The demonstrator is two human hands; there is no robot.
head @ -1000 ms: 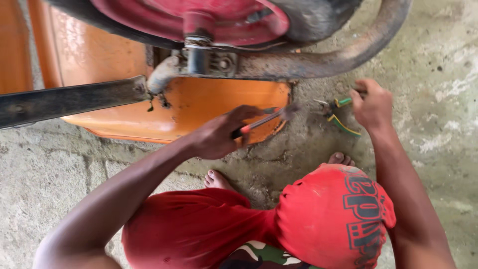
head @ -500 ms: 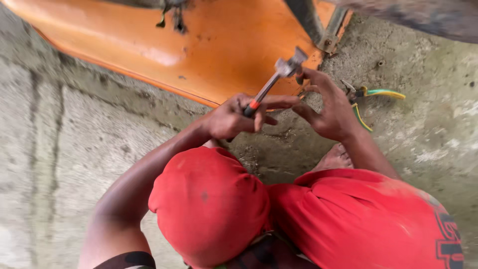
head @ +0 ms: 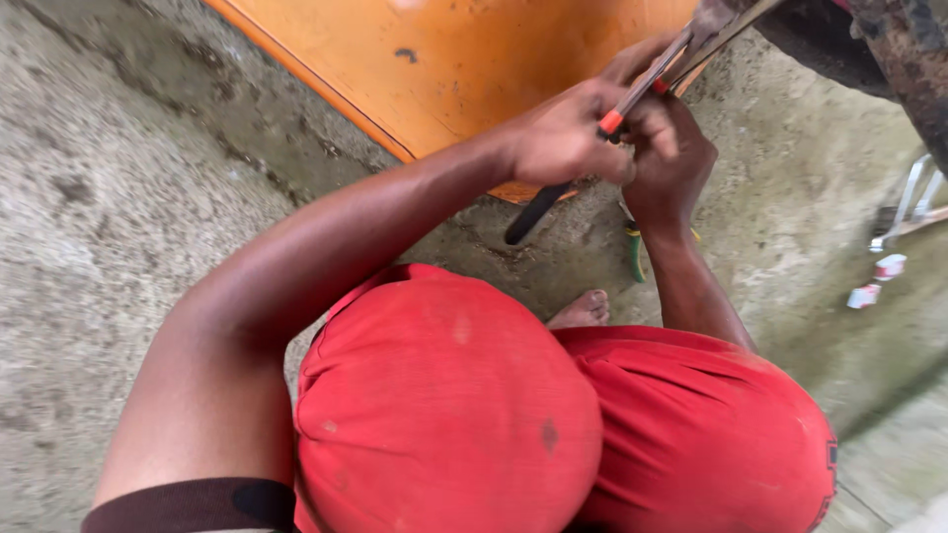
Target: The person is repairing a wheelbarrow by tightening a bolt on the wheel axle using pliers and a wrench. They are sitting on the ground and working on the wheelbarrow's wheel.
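The left hand [head: 568, 138] is closed around a long tool [head: 592, 138], its fingers clamped on the shaft near a small red band. The black handle end of the tool sticks out below the hand, and the metal end points up and to the right, toward the dark metal part [head: 731, 25] at the top edge. The right hand [head: 671, 158] sits just behind the left hand, touching it, with the fingers curled together; it seems to grip the same tool, but the view is partly blocked there. Both hands are in front of the lower edge of an orange panel [head: 474, 69]. Pliers [head: 635, 252] with green handles lie on the concrete floor [head: 128, 197] below the right wrist, near a bare foot [head: 583, 309].
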